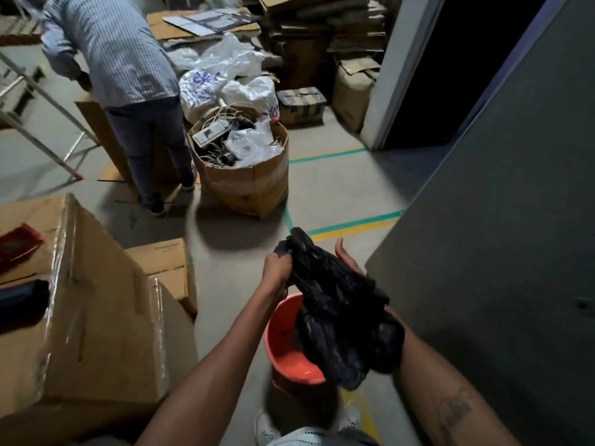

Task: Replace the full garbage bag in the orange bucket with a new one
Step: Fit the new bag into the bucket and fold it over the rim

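Risk: the bag [335, 304] is bunched up. A hard tug to find its mouth could tear the thin film, or it could go in twisted.
Bag: black, crumpled, limp plastic, hanging just over the bucket [283, 336].
Bucket: orange, round, smooth and hard, on the floor [225, 284], no liner visible inside.
Left hand [277, 268]: clamped on the bag's top edge.
Right hand [349, 262]: palm up, fingers straight, cradling the bag.

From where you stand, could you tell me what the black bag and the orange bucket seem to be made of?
Black bag: apparently thin plastic film, crumpled into soft folds with a faint sheen. Orange bucket: probably moulded plastic, smooth, with a glossy highlight inside.
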### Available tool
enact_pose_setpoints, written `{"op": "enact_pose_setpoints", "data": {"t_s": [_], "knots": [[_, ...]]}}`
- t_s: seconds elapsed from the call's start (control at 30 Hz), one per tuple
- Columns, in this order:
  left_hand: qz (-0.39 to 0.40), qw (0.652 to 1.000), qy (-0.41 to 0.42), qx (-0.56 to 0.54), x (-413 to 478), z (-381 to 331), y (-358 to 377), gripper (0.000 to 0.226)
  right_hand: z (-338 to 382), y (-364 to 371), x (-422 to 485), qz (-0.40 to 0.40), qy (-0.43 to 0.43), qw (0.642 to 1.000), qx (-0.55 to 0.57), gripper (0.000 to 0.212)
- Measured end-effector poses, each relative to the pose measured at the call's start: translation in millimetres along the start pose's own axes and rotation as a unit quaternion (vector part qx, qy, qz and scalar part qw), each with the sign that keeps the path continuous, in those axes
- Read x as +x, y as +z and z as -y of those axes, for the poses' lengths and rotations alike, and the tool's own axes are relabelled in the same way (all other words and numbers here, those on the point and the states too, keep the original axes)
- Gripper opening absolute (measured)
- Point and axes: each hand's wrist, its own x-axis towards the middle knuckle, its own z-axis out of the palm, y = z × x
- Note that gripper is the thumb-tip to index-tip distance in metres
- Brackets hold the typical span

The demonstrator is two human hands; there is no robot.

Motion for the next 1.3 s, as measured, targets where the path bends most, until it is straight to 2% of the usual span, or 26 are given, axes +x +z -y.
{"op": "enact_pose_setpoints", "data": {"t_s": [0.07,0.17,0.23,0.3,0.37,0.43,0.53,0.6,0.7,0.83,0.93,1.0,1.07,1.2,1.3], "knots": [[-0.06,0.998,-0.017,0.011,20.7,12.8,-5.2,0.011,-10.7,-27.5,-11.0,-0.003,-0.02,1.0,-0.01,0.103],[-0.127,0.99,-0.035,0.041,33.9,26.1,-9.2,0.005,-38.1,-61.2,-38.5,-0.064,-0.039,0.997,-0.023,0.119],[-0.153,0.987,-0.043,0.033,26.9,27.8,-9.5,0.005,-36.8,-62.3,-54.7,-0.006,-0.07,0.998,0.004,0.103],[-0.168,0.985,-0.048,0.01,27.2,34.9,-12.3,0.013,-24.5,-49.4,-61.4,0.071,-0.057,0.996,0.017,0.093],[-0.183,0.981,-0.066,-0.03,25.8,41.5,-17.4,0.02,-12.5,-43.8,-61.9,0.091,-0.057,0.994,-0.012,0.089],[-0.181,0.978,-0.091,-0.049,30.9,48.9,-21.6,0.027,-11.9,-48.7,-60.5,0.08,-0.072,0.99,-0.086,0.072],[-0.119,0.987,-0.105,0.005,39.1,60.4,-17.9,0.05,-13.2,-43.1,-46.5,-0.013,-0.096,0.983,-0.159,0.012],[-0.032,0.993,-0.092,0.06,50.5,75.6,-12.0,0.058,-14.1,-40.7,-29.1,-0.085,-0.097,0.974,-0.184,0.011],[0.105,0.982,-0.104,0.116,25.4,58.2,3.3,0.081,-17.4,-34.4,-14.8,-0.123,-0.087,0.973,-0.177,0.016],[0.242,0.968,-0.062,-0.007,-23.9,13.5,27.4,0.064,-17.8,-35.7,0.1,-0.158,-0.093,0.961,-0.208,0.011],[0.273,0.956,-0.057,0.09,-31.1,-0.3,19.4,0.055,-14.3,-35.3,1.3,-0.173,-0.087,0.955,-0.224,0.012],[0.248,0.94,-0.049,0.227,-28.3,-6.5,10.1,0.049,-12.5,-34.6,0.7,-0.172,-0.084,0.957,-0.217,0.013],[0.195,0.928,-0.032,0.316,-20.8,-7.7,8.6,0.042,-11.6,-35.0,1.9,-0.173,-0.079,0.956,-0.224,0.013],[0.093,0.953,-0.047,0.285,-8.4,3.8,6.7,0.018,-10.2,-43.0,1.0,-0.191,-0.045,0.958,-0.208,0.007],[0.051,0.971,-0.055,0.225,2.7,22.6,-4.3,0.018,-8.8,-60.8,0.5,-0.259,-0.043,0.953,-0.15,0.015]]}}
